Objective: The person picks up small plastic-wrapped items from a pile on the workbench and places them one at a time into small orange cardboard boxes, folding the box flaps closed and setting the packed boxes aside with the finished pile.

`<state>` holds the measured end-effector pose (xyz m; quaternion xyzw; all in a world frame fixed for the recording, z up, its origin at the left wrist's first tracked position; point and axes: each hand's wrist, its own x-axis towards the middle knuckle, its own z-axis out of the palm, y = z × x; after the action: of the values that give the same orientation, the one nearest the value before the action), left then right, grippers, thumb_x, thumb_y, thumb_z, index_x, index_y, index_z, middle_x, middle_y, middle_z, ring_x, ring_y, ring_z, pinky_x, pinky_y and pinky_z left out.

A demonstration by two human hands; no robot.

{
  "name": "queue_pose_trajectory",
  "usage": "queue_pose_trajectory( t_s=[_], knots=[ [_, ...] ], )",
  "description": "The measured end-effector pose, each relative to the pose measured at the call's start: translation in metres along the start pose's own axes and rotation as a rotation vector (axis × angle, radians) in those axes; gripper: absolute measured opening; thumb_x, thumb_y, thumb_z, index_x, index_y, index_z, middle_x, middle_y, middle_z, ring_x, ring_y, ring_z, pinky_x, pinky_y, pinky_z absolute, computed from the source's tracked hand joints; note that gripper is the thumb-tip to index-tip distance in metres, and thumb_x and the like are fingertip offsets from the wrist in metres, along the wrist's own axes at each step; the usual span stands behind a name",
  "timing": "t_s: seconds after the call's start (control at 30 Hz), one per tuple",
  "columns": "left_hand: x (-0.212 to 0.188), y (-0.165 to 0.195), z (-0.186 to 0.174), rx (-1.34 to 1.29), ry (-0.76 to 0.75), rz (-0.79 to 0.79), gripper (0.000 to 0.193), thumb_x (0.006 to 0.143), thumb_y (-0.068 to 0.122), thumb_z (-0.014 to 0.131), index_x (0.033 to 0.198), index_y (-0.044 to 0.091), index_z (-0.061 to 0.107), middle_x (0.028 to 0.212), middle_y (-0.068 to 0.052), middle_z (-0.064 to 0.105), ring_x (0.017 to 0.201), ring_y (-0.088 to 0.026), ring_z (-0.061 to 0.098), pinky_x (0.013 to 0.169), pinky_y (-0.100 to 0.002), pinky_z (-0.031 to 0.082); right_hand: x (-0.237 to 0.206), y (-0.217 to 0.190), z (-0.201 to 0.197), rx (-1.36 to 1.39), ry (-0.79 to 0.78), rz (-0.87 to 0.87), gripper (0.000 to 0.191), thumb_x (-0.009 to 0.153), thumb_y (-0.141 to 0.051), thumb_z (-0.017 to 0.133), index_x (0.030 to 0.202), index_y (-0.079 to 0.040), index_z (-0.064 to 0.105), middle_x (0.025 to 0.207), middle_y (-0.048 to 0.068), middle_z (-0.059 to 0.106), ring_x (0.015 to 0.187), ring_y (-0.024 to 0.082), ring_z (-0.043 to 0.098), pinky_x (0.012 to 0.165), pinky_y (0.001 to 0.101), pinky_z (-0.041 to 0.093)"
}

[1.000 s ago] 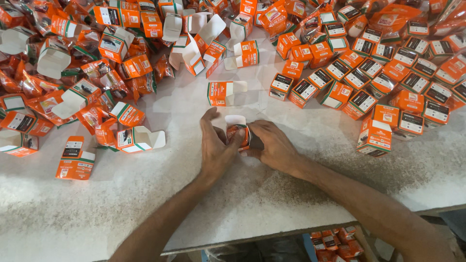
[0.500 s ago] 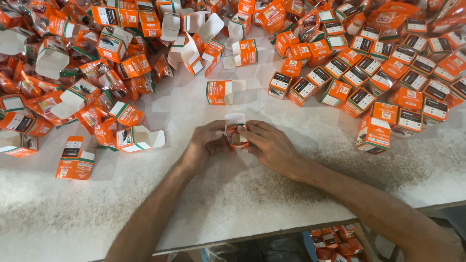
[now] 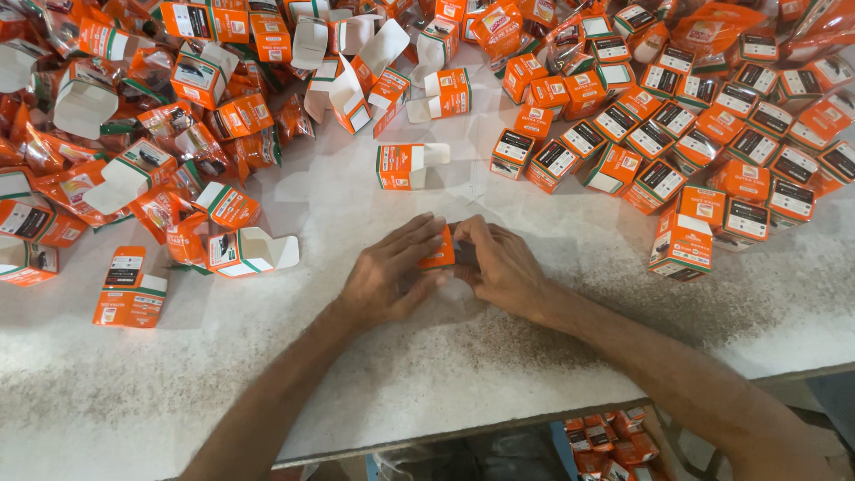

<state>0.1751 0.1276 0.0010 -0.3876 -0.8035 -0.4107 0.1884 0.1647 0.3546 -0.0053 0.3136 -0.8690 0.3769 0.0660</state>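
Observation:
A small orange carton [image 3: 439, 253] sits on the speckled white table [image 3: 267, 383], held between both my hands. My left hand [image 3: 386, 274] covers its left side with fingers laid over the top. My right hand [image 3: 500, 265] presses against its right side, fingers curled around it. Only the carton's orange top face shows between the fingers. Just beyond my hands lies an open orange and white carton [image 3: 408, 165] on its side, flap out to the right.
A loose heap of open cartons and orange packets [image 3: 151, 116] fills the left and back. Closed cartons [image 3: 686, 134] stand in rows at the right, one apart [image 3: 681, 245]. More orange cartons [image 3: 606, 445] lie below the table's front edge.
The white flap seen on the carton earlier is no longer visible. My left hand has shifted from upright fingers to lying flat over the carton; the right hand stays at its side.

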Motion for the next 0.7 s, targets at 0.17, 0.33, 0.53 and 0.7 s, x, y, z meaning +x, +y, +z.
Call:
queue_pose_trajectory(
  t_s=[0.17,0.33,0.53,0.7],
  knots=[
    [-0.001,-0.004,0.007,-0.054,0.065,-0.107,0.026,0.091,0.006,0.076,0.114,0.002,0.064,0.137,-0.021,0.066,0.133,-0.039,0.062,0.106,-0.042,0.057,0.0,0.009,0.005,-0.004,0.009,0.019,0.055,0.081,-0.02,0.085,0.113,-0.006,0.044,0.107,0.014,0.069,0.103,0.039,0.068,0.082,0.047,0.055],
    [-0.003,-0.004,0.012,-0.076,0.055,-0.13,0.019,0.091,0.005,0.075,0.107,0.002,0.065,0.137,-0.022,0.066,0.136,-0.041,0.06,0.103,-0.043,0.059,0.001,0.005,0.002,0.006,-0.002,0.006,0.054,0.081,-0.02,0.085,0.113,-0.007,0.044,0.108,0.013,0.071,0.103,0.039,0.068,0.084,0.0478,0.054],
    [-0.003,-0.003,0.007,0.122,-0.05,0.068,0.021,0.086,0.002,0.077,0.1,0.003,0.062,0.145,-0.021,0.06,0.141,-0.041,0.054,0.107,-0.044,0.055,-0.001,0.009,0.002,0.046,0.0,-0.017,0.058,0.082,-0.02,0.084,0.123,-0.007,0.044,0.111,0.013,0.071,0.105,0.038,0.068,0.086,0.0469,0.054],
    [-0.009,0.007,0.008,0.191,-0.14,0.04,0.033,0.079,-0.006,0.069,0.11,0.002,0.064,0.16,-0.024,0.042,0.153,-0.042,0.037,0.122,-0.052,0.042,-0.001,0.005,0.0,-0.025,0.005,-0.139,0.072,0.084,-0.028,0.082,0.137,-0.003,0.04,0.124,0.02,0.062,0.116,0.041,0.06,0.102,0.0516,0.045]
  ],
)
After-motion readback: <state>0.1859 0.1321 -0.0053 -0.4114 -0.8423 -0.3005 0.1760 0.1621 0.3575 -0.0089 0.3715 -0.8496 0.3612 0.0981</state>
